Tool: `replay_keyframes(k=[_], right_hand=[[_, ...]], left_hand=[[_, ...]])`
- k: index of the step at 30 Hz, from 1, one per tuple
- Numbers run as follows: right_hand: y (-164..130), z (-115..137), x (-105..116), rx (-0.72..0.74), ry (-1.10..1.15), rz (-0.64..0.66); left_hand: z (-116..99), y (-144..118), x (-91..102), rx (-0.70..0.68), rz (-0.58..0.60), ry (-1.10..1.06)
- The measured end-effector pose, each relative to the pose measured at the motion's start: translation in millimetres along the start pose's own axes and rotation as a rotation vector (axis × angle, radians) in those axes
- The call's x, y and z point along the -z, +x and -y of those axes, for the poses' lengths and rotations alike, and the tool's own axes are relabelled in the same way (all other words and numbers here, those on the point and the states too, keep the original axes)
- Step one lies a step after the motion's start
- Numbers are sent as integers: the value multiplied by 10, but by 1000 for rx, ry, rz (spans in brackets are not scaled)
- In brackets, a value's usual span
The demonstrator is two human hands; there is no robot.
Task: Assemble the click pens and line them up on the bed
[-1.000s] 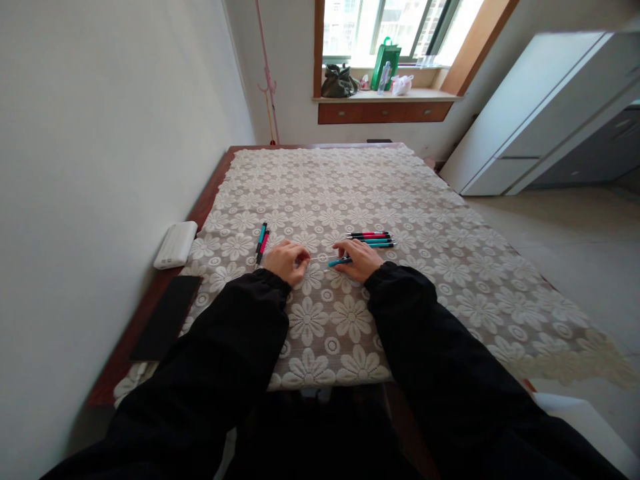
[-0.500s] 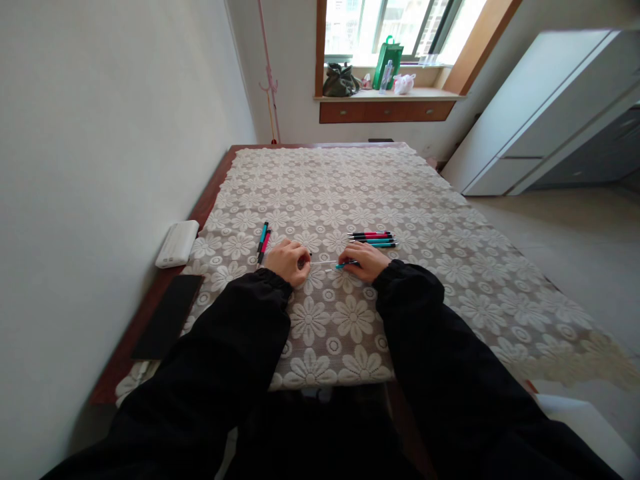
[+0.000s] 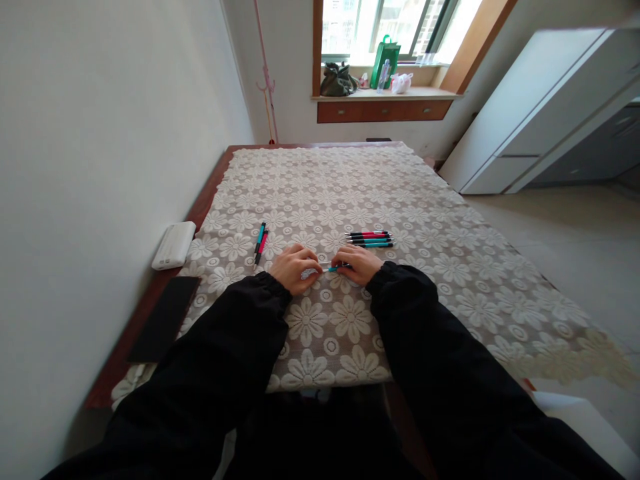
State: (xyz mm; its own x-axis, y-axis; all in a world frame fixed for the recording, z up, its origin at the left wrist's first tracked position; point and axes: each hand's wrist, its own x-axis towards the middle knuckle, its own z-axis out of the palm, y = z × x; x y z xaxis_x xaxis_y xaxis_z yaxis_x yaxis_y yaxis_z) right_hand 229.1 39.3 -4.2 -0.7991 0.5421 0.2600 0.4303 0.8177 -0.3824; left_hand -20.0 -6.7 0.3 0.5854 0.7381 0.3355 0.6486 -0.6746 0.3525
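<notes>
- A plain white wall (image 3: 100, 133) runs along the left.
- A bright window (image 3: 395, 27) at the far end lets in daylight above a wooden sill (image 3: 385, 97).
- A white cabinet (image 3: 540, 113) stands at the right on a pale floor (image 3: 575, 253).
- A lace floral cloth (image 3: 340, 187) covers the desk.
</notes>
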Motion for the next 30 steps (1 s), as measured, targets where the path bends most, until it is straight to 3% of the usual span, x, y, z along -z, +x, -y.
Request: replay_keyframes(k=[30], right_hand=[[-3,19,-13,41,1,-27]], left_hand=[[28,5,-5,-32,-23,-5]])
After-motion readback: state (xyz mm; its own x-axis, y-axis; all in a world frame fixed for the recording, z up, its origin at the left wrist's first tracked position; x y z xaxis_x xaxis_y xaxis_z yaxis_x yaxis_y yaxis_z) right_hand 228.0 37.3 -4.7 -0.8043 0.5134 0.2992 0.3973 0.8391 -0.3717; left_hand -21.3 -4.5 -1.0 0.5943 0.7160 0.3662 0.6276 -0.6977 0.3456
